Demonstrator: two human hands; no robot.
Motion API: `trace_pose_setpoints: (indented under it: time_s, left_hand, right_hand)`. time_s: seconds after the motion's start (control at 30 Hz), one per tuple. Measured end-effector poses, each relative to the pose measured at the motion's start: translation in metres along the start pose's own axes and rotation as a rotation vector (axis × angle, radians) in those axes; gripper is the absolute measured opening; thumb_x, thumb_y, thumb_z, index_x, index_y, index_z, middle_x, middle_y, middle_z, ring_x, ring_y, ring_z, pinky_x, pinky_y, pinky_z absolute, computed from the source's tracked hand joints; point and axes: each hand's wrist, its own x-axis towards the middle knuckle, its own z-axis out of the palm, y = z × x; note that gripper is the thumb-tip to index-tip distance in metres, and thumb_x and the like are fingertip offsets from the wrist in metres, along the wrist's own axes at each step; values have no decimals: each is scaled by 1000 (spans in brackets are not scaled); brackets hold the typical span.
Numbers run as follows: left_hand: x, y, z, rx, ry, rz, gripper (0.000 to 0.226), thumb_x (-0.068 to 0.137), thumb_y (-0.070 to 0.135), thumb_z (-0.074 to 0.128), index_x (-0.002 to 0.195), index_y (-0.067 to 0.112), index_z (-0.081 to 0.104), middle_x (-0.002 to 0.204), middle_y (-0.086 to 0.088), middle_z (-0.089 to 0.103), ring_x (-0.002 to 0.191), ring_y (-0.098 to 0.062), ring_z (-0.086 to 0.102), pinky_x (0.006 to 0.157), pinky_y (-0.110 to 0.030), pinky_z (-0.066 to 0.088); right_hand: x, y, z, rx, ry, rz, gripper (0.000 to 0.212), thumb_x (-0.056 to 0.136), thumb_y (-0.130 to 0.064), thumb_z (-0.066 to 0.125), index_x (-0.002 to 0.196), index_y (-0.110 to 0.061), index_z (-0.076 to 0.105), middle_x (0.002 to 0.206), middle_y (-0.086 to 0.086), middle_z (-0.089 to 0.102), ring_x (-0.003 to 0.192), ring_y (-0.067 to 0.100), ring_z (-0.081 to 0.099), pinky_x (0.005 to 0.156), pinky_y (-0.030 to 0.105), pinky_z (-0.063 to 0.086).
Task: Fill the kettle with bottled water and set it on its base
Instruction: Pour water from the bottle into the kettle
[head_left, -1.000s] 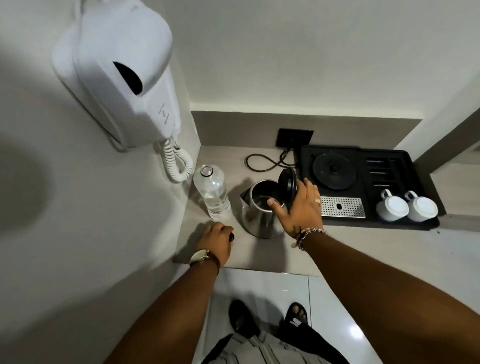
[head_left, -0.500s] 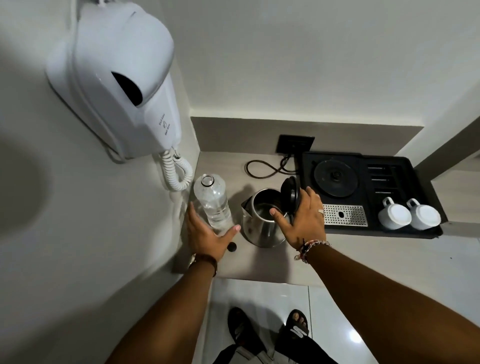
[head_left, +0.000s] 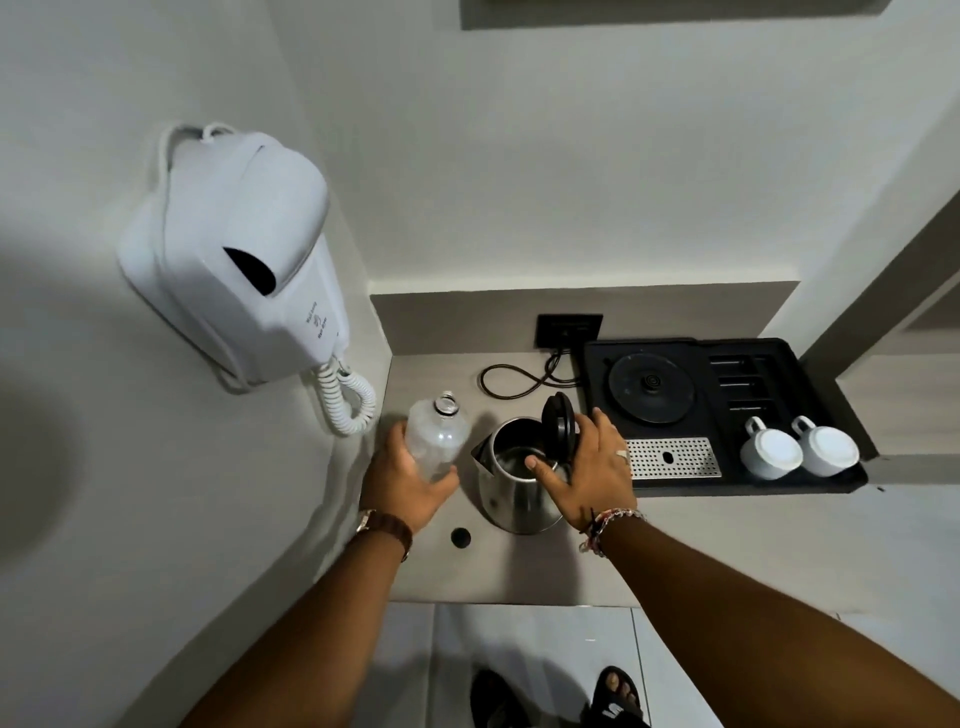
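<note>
**Here, an uncapped bottle in hand beside the open kettle**

Now the left hand (head_left: 410, 486) is wrapped around the lower body of the clear water bottle (head_left: 435, 436), fingers curled on its far side and thumb on the near side. The bottle's long axis runs nearly upright, its open neck tipped slightly away from the person; whether its foot touches the counter (head_left: 701, 551) cannot be told. Its small black cap (head_left: 461, 537) lies on the counter just in front of the hand.

Just to the right stands the steel kettle (head_left: 514, 483), upright, spout pointing left toward the bottle, mouth open. Its black lid (head_left: 558, 427) is swung up on edge, and the right hand (head_left: 584, 480) rests spread at the handle side, thumb over the rim, gripping nothing fully.

The kettle's round base (head_left: 651, 388) sits apart, in a black tray (head_left: 826, 410) farther right, beside a perforated metal drip plate (head_left: 674, 458) and two white cups (head_left: 800, 453) turned mouth down. A cord (head_left: 511, 382) loops toward a black wall socket (head_left: 569, 330). The counter is grey, set in a white-walled corner; a white wall-mounted hair dryer (head_left: 244, 270) hangs on the left wall, and pale floor tiles show below.
</note>
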Motion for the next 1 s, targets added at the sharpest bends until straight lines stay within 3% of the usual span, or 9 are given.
trace_pose_setpoints:
  time_s: [0.2,0.33,0.77,0.9,1.0]
  left_hand:
    - [-24,15,-37,334,-370,82,109,52,65,77,146,27,37,124,4,65,104,-24,65,86,-35,56]
    - [-32,25,-38,519,-520,131,109,47,73,69,142,28,41,124,6,61,107,-23,64,91,-43,56]
    - [-27,47,-43,767,-625,134,100,48,74,69,132,25,47,108,2,69,92,-25,68,77,-36,57]
    - [-23,54,-46,822,-637,139,95,45,73,69,123,23,51,88,7,57,78,-23,61,64,-32,49]
    - [-20,59,-47,845,-655,135,94,42,74,67,120,24,51,84,8,54,75,-22,59,61,-31,47]
  right_hand:
    - [-4,-2,-4,-18,-7,7,103,82,-82,52,157,-16,29,169,15,20,155,37,21,127,53,23]
    - [-6,-4,-6,-33,-3,8,101,83,-80,53,157,-15,30,168,16,21,154,38,22,127,53,23]
    - [-3,-2,-2,-26,4,14,98,83,-77,56,156,-16,32,168,15,22,153,38,25,126,52,24]
    - [-4,-2,-1,-22,5,13,97,83,-76,56,156,-16,32,168,15,23,153,38,25,126,52,25]
    - [-4,-2,-2,-23,5,8,97,83,-76,56,156,-16,32,168,15,23,152,38,25,126,53,25]
